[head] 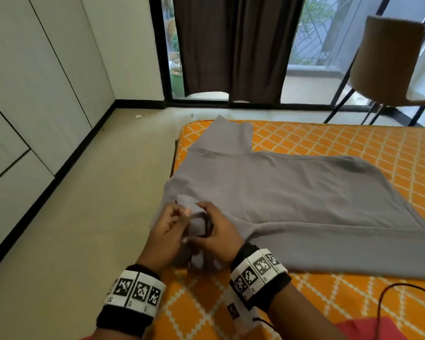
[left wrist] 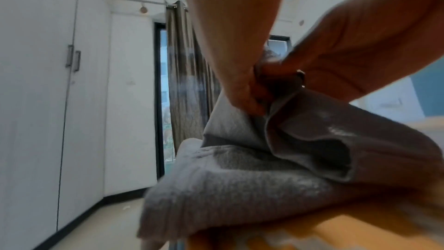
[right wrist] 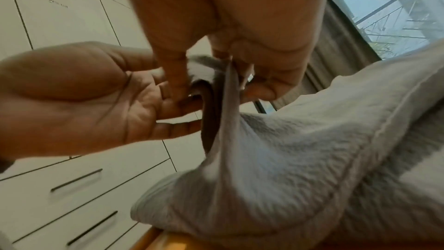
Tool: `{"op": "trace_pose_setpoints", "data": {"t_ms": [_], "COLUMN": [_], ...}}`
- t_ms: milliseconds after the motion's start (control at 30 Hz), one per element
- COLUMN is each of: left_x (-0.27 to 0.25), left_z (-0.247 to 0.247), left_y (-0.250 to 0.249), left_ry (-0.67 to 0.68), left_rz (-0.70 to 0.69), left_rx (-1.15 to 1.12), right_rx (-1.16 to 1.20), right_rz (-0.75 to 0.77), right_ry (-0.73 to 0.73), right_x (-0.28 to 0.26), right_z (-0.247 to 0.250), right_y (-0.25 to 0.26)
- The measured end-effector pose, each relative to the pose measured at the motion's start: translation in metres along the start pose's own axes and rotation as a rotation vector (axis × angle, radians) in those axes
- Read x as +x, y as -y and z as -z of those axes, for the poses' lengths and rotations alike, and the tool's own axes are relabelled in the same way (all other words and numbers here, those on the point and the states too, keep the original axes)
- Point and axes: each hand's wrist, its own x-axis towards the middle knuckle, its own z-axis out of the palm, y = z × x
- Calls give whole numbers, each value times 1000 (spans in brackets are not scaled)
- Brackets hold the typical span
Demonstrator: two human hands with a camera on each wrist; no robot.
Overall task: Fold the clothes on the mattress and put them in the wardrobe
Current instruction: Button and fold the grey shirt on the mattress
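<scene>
Grey knit garment [head: 292, 192] lies spread flat on the orange mattress with white diamond lattice [head: 353, 148], its near-left corner bunched up at the mattress edge, about 7 o'clock from the cloth's middle. Left hand [head: 166, 231] and right hand [head: 219, 231] meet there; both sets of fingers [right wrist: 177, 75] curl round and pinch the lifted grey fold. Beige tiled floor [head: 96, 192] runs along the 9 o'clock side, white panelled wardrobe [head: 35, 82] beyond it, doors closed. At 12 o'clock dark brown curtain [head: 231, 45] hangs over black-framed glass doors. Tan chair [head: 388, 62] at 2 o'clock. Black cable [head: 388, 293] lies on the mattress at 5 o'clock.
</scene>
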Motion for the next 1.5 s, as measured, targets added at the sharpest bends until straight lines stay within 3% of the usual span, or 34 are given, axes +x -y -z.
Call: {"op": "trace_pose_setpoints", "data": {"t_ms": [100,167,233,300,367,500,600,667,700,767,833,867,933,1100,1233,1300,1400,1500], "left_x": [-2,1,7,12,16,20,20,21,21,20,18,18,18,13,9,9,9,11], "left_z": [-3,7,21,27,28,24,22,23,24,27,27,26,25,28,32,32,28,25], "left_y": [3,12,26,41,52,60,57,57,58,59,58,58,56,51,47,47,44,45], "left_ry": [77,0,-62,-38,-30,-105,-142,-166,-169,-178,-188,-186,-183,-245,-197,-142,-163,-175], "left_rz": [7,4,92,198,211,234,245,259,263,281,291,290,285,336,414,363,274,284], "left_rx": [-13,199,407,527,569,776,942,963,943,873,839,829,811,701,679,702,644,638], "right_rx": [21,-2,-21,-137,-207,172,46,-234,-374,-682,-945,-1028,-1026,-695,-607,-515,-410,-347], "right_rz": [36,34,75,143,163,23,326,536,543,368,1,-155,-299,-347,-403,-419,-396,-335], "right_ry": [-81,-114,-128,-165,-234,-151,-160,-159,-184,-258,-154,-95,-49,53,47,-18,-54,-43], "right_x": [9,14,17,17,16,7,2,-3,-6,-10,-16,-18,-21,-17,-12,-10,-8,-3], "right_z": [9,21,38,56,70,85,98,112,119,138,157,164,172,146,122,115,107,105], "right_y": [-12,-18,-18,-13,-8,2,11,12,12,3,-7,-14,-28,-51,-65,-72,-76,-76]}}
